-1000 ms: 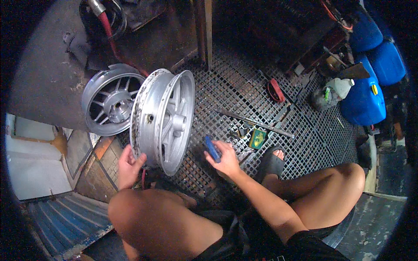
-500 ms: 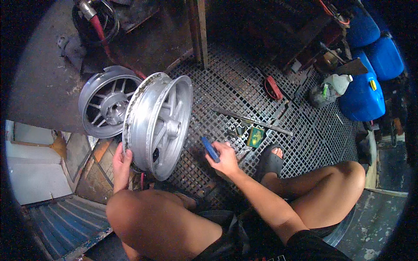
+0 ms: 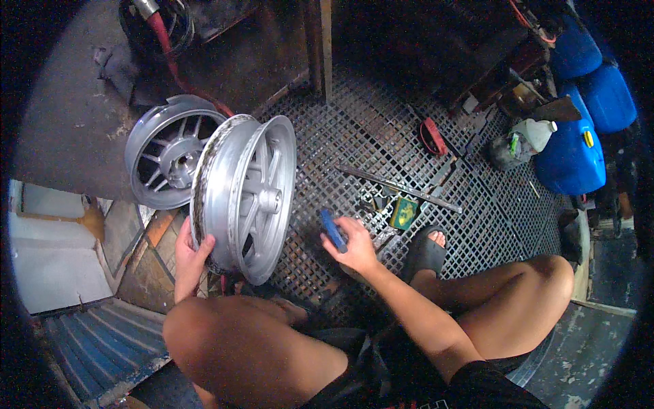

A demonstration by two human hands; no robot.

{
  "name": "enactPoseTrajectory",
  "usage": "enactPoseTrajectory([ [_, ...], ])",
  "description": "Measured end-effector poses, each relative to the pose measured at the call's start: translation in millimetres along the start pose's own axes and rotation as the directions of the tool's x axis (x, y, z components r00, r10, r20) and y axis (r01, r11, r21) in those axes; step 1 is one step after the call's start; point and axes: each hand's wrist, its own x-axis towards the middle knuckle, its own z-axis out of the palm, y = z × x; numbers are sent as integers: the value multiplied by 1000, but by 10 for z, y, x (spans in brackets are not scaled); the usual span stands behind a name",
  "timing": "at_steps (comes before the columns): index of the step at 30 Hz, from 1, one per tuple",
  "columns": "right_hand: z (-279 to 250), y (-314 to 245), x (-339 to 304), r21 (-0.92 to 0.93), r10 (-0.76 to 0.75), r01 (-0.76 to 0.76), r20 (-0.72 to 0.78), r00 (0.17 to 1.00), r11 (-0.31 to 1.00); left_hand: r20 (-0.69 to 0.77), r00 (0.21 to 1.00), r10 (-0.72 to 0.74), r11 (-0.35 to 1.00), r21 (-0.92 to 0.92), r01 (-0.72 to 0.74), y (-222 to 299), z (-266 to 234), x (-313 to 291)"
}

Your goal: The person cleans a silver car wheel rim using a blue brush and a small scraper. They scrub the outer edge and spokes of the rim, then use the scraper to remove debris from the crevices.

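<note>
Right hand point(image 3: 353, 247): grasping a blue block point(image 3: 333, 230) between thumb and fingers, held up apart from the wheel. Left hand point(image 3: 193, 252): gripping the lower left edge of a silver spoked wheel rim point(image 3: 223, 184), thumb over its dark-speckled lip. Rim is on edge, left of the block, open face turned right; support beneath it not clear. Right foot wears a black slide sandal point(image 3: 424, 256) on the black grid mat point(image 3: 320, 146). Just beyond the sandal: green-and-yellow packet point(image 3: 405, 213), then a long metal bar point(image 3: 409, 191). Second silver wheel rim point(image 3: 178, 167) leans behind the first, partly covered. Farther right: cloudy plastic jug point(image 3: 538, 133) beside blue jerrycan point(image 3: 571, 170).
</note>
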Motion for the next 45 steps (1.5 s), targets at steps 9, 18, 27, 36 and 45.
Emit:
enactPoseTrajectory([
  [9, -41, 53, -77, -81, 23, -18, 68, 997, 997, -127, 968, -217, 934, 263, 243, -622, 151, -383],
  [18, -135, 8, -83, -115, 127, -100, 263, 956, 988, 106, 986, -129, 988, 104, 118, -369, -196, -200],
  [27, 8, -66, -43, 19, -64, 63, 59, 996, 998, -100, 925, -365, 841, 390, 374, -435, -33, -316],
  [36, -16, 30, -76, 44, -41, 37, 97, 994, 998, -5, 995, -104, 992, 74, 104, -215, -106, -83],
  [45, 10, -19, -144, 100, -30, 14, 158, 987, 995, -64, 973, -220, 968, -135, 210, -656, 289, -103],
])
